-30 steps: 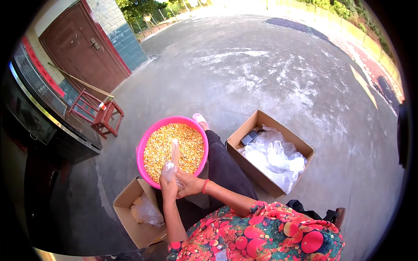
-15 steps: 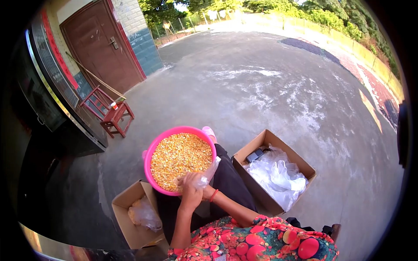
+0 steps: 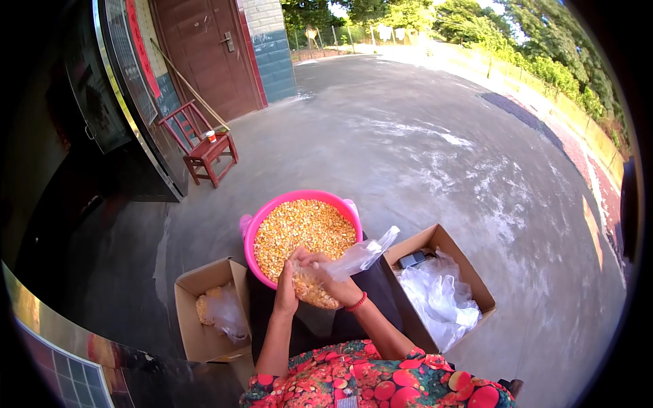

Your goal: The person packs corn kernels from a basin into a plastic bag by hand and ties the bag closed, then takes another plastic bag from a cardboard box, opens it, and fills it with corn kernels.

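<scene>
A clear plastic bag (image 3: pixel 314 291) with yellow corn kernels bulging in its lower part is held between my two hands, in front of my body. My left hand (image 3: pixel 286 288) cups its left side. My right hand (image 3: pixel 342 285), below a red bracelet (image 3: pixel 357 302), grips it from the right, and the loose bag top sticks out to the upper right past that hand. Just beyond my fingers is a pink basin (image 3: pixel 253 255) full of loose corn kernels (image 3: pixel 299 228). Part of the bag is hidden behind my fingers.
On the right, a cardboard box (image 3: pixel 486 299) holds white plastic bags (image 3: pixel 439 292) and a dark boxy object (image 3: pixel 411 260). Another cardboard box (image 3: pixel 187 313), at left, contains a filled bag (image 3: pixel 224 313). A red wooden chair (image 3: pixel 211 151) with a small cup stands by the door (image 3: pixel 211 54).
The view has shifted. My hands have moved apart around the bag, with its corn-filled part now visible between them. The bag's top now stretches further to the upper right.
</scene>
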`<state>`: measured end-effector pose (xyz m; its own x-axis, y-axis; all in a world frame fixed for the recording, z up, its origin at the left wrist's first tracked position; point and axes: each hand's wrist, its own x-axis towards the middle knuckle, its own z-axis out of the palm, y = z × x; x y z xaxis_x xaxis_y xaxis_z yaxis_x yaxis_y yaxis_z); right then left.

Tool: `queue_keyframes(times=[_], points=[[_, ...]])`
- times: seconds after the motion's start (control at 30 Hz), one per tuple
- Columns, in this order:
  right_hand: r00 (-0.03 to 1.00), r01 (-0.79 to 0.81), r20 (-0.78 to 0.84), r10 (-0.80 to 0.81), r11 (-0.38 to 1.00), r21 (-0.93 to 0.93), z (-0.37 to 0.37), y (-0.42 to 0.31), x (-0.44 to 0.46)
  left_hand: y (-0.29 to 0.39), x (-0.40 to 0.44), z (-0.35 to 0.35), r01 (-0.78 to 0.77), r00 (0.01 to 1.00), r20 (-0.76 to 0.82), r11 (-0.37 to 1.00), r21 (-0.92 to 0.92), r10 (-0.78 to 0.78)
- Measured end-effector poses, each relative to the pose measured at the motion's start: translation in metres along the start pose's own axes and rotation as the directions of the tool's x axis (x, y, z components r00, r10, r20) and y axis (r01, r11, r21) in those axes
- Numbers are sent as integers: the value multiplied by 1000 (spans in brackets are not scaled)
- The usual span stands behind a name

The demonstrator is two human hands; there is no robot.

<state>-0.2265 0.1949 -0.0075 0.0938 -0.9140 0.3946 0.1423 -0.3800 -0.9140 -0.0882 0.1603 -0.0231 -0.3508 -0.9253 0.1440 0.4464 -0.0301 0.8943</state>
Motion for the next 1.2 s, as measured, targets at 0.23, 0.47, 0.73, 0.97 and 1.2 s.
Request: queue_keyframes(times=[0.23, 0.47, 0.73, 0.97, 1.2], points=[[999, 34, 33, -30, 987, -157, -2, 13, -9, -29, -12, -4, 66, 997, 49, 997, -31, -64], [976, 197, 10, -219, 859, -472, -15, -24, -6, 3, -19, 16, 81, 912, 385, 981, 175, -143], [903, 294, 428, 33, 678, -673, -11, -47, -12, 1, -25, 33, -43, 797, 597, 979, 202, -88], [880, 354, 468, -79, 767, -536, -7, -45, -19, -9, -34, 15, 78, 798, 493, 869, 488, -348], [972, 151, 233, -40, 863, -483, -17, -54, -20, 7, -35, 31, 32, 748, 569, 875, 482, -341]])
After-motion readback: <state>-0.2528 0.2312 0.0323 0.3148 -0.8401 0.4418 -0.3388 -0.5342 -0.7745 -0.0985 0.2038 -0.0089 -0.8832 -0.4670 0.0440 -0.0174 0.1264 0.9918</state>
